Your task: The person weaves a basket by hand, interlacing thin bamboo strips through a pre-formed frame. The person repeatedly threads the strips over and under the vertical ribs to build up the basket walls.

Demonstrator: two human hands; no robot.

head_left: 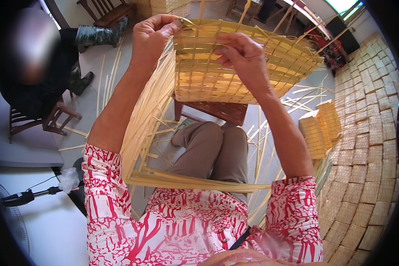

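Note:
A woven basket (235, 84) of yellow-green, bamboo-like strips stands on a reddish-brown wooden stool (221, 111) in front of my knees. Upright strips stick up past its top edge. At the basket's upper left corner my left hand (155, 37) is closed, pinching the end of a thin strip (188, 21) between thumb and forefinger. My right hand (244, 55) is at the near wall, below the top edge, its fingers curled together on the weave. Exactly which strip those fingers grip cannot be made out.
Long loose strips (142, 115) lie left of my legs, and a bundle (186, 181) crosses my lap. Stacked woven pieces (363, 168) line the right side. Another person (40, 88) sits at the left on a wooden chair (31, 119). A fan (11, 217) stands lower left.

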